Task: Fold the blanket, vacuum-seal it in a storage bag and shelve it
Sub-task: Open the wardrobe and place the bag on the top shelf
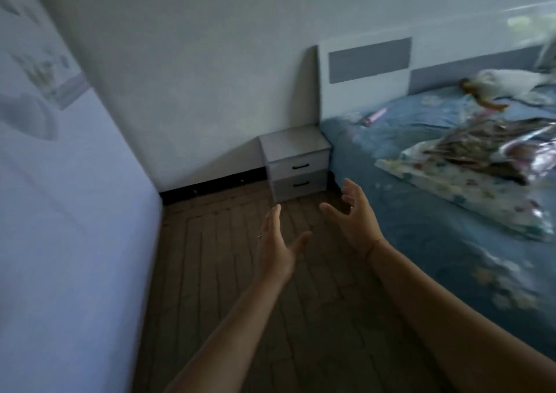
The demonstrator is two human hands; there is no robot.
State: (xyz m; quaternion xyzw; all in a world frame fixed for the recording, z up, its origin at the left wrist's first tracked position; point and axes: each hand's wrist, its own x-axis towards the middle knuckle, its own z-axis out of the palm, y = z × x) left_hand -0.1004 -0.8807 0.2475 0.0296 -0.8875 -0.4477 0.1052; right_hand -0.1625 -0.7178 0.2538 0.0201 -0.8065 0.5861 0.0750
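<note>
Shows the storage bag lying flat on the bed, glossy plastic with a flowered border, wrinkled over what looks like the folded blanket, dark and patterned, inside. Runs its long edge roughly from ten o'clock to four o'clock across the picture, far end cut off at the right side. Cannot tell through the blur whether sealed or emptied of air.

Places the bag at about two o'clock from the right hand, well apart from it, with bare blue bedspread between. Finds that hand the nearer of the two, raised beside the bed's edge, fingers spread and slightly curled, thumb out, gripping nothing. Finds the left hand just beside it at about eight o'clock, over the wooden floor, fingers straight and together, thumb apart, palm turned toward the other palm, likewise holding nothing.

Calls, in all likelihood, for a turn and reach toward two o'clock, right hand leading to the bag's near corner, left following along the long edge, if lifting it for the shelf comes next.

Takes in, farther out, a grey two-drawer nightstand at twelve o'clock from the hands, a pink object and a white bundle near the headboard at one o'clock, and a pale panel at nine o'clock.
</note>
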